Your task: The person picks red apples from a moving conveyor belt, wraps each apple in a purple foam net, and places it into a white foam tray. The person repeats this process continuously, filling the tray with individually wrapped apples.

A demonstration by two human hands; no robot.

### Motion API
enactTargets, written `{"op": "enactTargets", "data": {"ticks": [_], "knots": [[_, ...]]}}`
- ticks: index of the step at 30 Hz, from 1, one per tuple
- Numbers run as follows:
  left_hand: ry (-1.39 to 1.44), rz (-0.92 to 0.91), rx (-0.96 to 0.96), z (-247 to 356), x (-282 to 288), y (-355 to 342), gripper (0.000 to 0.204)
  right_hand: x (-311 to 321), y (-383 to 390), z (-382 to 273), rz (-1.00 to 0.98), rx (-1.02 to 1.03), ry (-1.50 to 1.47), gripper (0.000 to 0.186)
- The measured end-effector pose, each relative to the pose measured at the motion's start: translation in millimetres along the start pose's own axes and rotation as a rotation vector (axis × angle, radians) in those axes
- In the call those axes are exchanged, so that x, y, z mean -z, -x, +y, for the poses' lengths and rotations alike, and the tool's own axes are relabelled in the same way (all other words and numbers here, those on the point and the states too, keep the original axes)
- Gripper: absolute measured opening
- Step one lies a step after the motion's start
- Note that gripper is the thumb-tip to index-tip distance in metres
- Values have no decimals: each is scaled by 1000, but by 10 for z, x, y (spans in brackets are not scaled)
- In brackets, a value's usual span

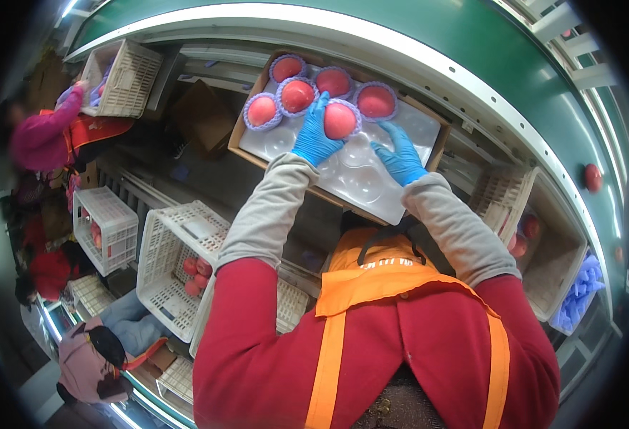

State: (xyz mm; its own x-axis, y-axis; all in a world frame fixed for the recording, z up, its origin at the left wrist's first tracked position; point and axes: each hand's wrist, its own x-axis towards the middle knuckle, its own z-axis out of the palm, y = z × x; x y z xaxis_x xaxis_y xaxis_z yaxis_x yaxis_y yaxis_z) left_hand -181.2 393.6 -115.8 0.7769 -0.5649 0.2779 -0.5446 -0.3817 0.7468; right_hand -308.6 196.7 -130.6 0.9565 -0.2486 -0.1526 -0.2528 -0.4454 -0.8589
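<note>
A cardboard box point(436, 146) holds a white moulded tray point(350, 179) with bare hollows across its lower part. Red apples in lavender foam nets sit at its upper part, including one at far left point(261, 111), one in the middle point(296, 96) and one at right point(376, 100). My left hand point(314, 139), in a blue glove, is closed round the left side of another netted apple point(340, 120) on the tray. Just right of that apple, my right hand point(400, 157), also gloved, has its fingers apart and slightly curved over the tray, with nothing visible in them.
A green conveyor point(457, 36) with a loose apple point(592, 177) runs along the back and right. White crates point(179, 314) stand left and right of me, some holding apples. Purple foam nets point(579, 289) lie at far right. Co-workers point(46, 139) are at the left.
</note>
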Motion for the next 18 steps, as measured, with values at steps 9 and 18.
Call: {"op": "enactTargets", "data": {"ticks": [9, 18], "knots": [[-517, -166, -49, -234, -86, -207, 98, 120, -1012, -182, -138, 282, 924, 79], [-532, -312, 45, -171, -144, -315, 98, 203, -1000, -172, -86, 335, 752, 74]]}}
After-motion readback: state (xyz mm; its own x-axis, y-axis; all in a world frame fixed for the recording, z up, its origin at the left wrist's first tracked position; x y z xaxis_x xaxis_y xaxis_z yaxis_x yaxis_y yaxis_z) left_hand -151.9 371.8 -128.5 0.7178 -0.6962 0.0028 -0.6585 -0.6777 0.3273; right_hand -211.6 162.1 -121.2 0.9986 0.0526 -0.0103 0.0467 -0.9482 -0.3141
